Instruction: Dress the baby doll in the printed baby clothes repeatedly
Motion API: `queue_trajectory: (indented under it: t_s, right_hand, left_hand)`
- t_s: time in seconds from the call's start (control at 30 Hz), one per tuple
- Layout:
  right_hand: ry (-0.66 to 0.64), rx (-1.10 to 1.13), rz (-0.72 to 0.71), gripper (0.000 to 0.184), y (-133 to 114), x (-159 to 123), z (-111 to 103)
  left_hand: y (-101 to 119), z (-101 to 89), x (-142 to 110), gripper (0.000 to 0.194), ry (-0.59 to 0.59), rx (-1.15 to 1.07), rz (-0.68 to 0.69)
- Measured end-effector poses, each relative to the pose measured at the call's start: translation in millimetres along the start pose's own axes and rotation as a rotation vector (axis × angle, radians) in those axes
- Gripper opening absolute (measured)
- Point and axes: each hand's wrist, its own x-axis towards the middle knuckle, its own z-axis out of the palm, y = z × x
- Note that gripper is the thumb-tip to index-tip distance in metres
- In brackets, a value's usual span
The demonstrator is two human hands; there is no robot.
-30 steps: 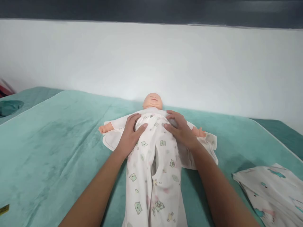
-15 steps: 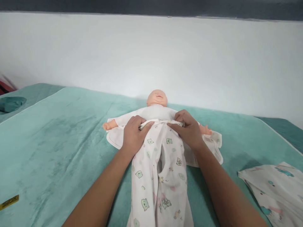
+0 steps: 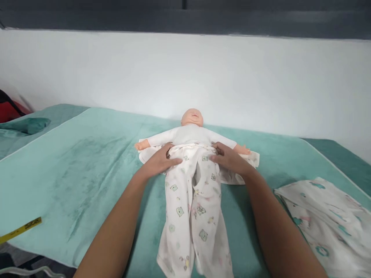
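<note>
A baby doll in a white long-sleeved top lies on its back, arms spread. White baby pants with a green animal print reach its waist, and their legs extend toward me. At the left hip rests my left hand, its thumb stretched over the front of the pants and its fingers at the side. Touching the opposite hip is my right hand, thumb and fingers apart across the waistband edge. Both hands are open; some fingertips are hidden beside the doll.
A printed white garment lies folded at the right. The bed is covered by a green sheet, with a yellow strip near its front left edge. A white wall rises behind, and a red object stands far left.
The waistband was pinched in both hands and now lies flat on the doll's waist. My fingers have loosened and spread at the hips. The view has shifted back, showing more of the pants' legs.
</note>
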Motion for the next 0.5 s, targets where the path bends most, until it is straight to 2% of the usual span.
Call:
queue_trajectory:
  t_s: [0.07, 0.1, 0.17, 0.27, 0.37, 0.43, 0.5]
  right_hand:
    - [-0.055, -0.034, 0.052, 0.039, -1, -14, 1]
    - [-0.074, -0.051, 0.080, 0.040, -3, -21, 4]
    - [-0.058, -0.099, 0.109, 0.038, -6, -34, 13]
    - [0.128, -0.195, 0.056, 0.038, -9, -49, 35]
    - [0.367, -0.138, 0.025, 0.035, -9, -56, 56]
    - [0.451, -0.008, 0.047, 0.032, -8, -58, 63]
    - [0.437, 0.084, 0.066, 0.027, -6, -58, 63]
  left_hand:
    - [-3, 0.2, -16, 0.070, -0.061, -0.041, -0.035]
    - [-4, 2.4, -23, 0.072, -0.057, -0.044, -0.044]
    - [-7, 10.8, -33, 0.063, 0.026, -0.020, -0.026]
    - [-10, 29.2, -42, 0.031, 0.223, 0.074, 0.054]
    - [-13, 43.1, -47, 0.023, 0.390, 0.137, 0.046]
    - [-13, 45.6, -50, 0.023, 0.431, 0.084, -0.006]
    - [-11, 42.4, -53, 0.021, 0.374, -0.018, -0.037]
